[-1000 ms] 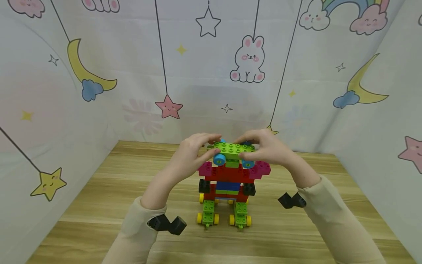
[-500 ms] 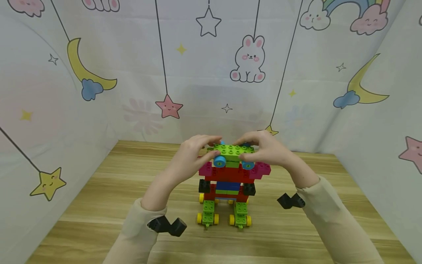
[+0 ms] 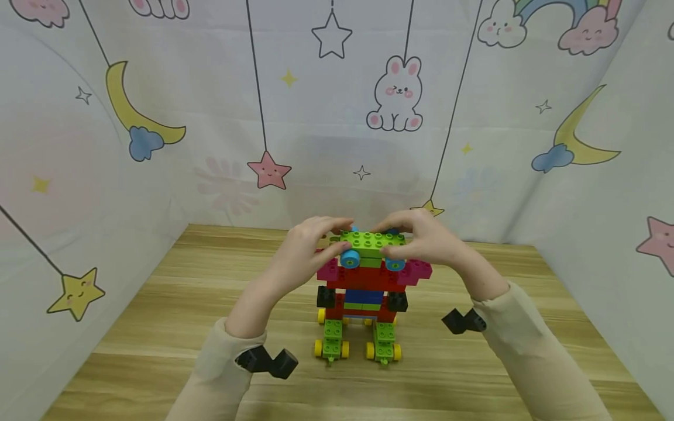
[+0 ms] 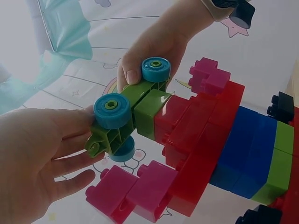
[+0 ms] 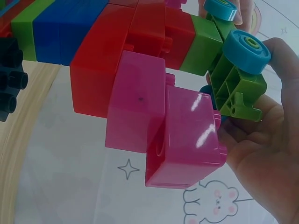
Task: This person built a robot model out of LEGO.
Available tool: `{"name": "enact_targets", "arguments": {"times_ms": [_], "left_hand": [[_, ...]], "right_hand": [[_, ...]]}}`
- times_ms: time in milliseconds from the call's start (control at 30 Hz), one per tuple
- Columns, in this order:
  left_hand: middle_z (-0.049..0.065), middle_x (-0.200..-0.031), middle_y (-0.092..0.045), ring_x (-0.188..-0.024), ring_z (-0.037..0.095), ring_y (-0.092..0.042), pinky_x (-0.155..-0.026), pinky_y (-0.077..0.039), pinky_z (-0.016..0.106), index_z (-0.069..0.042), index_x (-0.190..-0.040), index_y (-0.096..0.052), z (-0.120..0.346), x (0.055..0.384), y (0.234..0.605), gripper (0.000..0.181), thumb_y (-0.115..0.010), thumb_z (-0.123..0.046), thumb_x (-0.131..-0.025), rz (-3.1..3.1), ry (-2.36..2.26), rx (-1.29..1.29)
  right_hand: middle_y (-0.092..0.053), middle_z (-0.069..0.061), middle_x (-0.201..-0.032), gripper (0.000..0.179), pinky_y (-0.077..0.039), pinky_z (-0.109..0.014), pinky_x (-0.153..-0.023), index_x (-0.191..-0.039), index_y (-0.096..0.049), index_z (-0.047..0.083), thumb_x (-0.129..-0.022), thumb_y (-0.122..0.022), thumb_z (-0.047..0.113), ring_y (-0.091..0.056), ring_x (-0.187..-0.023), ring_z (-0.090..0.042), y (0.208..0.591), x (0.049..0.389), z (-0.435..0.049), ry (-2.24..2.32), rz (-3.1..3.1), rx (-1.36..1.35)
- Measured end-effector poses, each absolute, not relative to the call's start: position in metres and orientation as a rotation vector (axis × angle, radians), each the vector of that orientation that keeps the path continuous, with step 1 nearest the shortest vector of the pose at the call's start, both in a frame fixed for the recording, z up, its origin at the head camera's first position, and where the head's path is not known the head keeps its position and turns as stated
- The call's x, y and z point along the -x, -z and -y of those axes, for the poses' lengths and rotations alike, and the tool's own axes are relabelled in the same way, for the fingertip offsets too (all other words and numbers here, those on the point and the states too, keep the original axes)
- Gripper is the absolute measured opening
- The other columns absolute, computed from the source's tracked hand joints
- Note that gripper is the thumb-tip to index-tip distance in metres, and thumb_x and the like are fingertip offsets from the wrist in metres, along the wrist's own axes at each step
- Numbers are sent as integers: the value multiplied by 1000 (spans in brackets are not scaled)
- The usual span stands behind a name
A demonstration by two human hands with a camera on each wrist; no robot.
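Observation:
A green toy car base (image 3: 365,241) with blue wheels (image 4: 112,111) lies across the top of an upright building-brick figure. My left hand (image 3: 286,251) holds its left end, thumb at the front and fingers behind. At the other end my right hand (image 3: 429,240) grips it the same way. In the left wrist view the base's underside sits against a green brick (image 4: 150,112), which joins the red bricks (image 4: 201,135). Pink bricks (image 5: 191,133) stick out at both sides like shoulders. Blue bricks (image 3: 364,297) and black bricks (image 3: 398,302) form the middle.
The figure stands on two green wheeled bases (image 3: 333,332) with yellow wheels, on a wooden table (image 3: 221,386). White printed cloth (image 3: 337,146) hangs behind and at both sides. Black devices (image 3: 267,361) are strapped to both wrists.
Both hands and the green car base have sunk slightly onto the figure, narrowing the space above the green brick. The rest of the figure has stayed in place.

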State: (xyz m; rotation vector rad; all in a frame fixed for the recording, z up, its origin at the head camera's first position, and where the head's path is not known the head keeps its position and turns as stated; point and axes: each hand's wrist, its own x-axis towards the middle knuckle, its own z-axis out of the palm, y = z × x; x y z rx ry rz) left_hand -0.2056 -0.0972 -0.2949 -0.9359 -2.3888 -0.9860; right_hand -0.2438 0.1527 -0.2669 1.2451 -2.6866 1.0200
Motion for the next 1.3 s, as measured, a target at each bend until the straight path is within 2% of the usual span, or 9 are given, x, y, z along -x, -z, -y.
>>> {"name": "enact_targets", "arguments": {"times_ms": [333,967,1300], "left_hand": [[9,-110,-70,-101,23,-63,-87,-55,38,-4,-123,-65,98,207,297,35,-69,-15,-91,2381,992,929],[11,-113,-72,-101,26,-66,-86,-57,38,-2,-118,-69,97,209,297,32,-72,-14,-89,2385,1021,915],[10,-115,-71,-104,25,-65,-88,-57,39,-3,-120,-68,97,209,295,34,-71,-16,-89,2418,1023,903]], "right_hand": [[-71,-7,-108,29,-52,-49,-95,-113,-72,5,-85,-70,14,-61,-93,-18,266,242,-151,-1038,2703,-1243],[-72,-8,-105,30,-54,-39,-84,-114,-72,3,-87,-66,13,-57,-88,-18,272,244,-151,-1068,2710,-1231],[-71,-7,-104,31,-53,-34,-80,-115,-71,3,-86,-67,13,-60,-87,-17,267,244,-151,-1039,2754,-1229]]}}
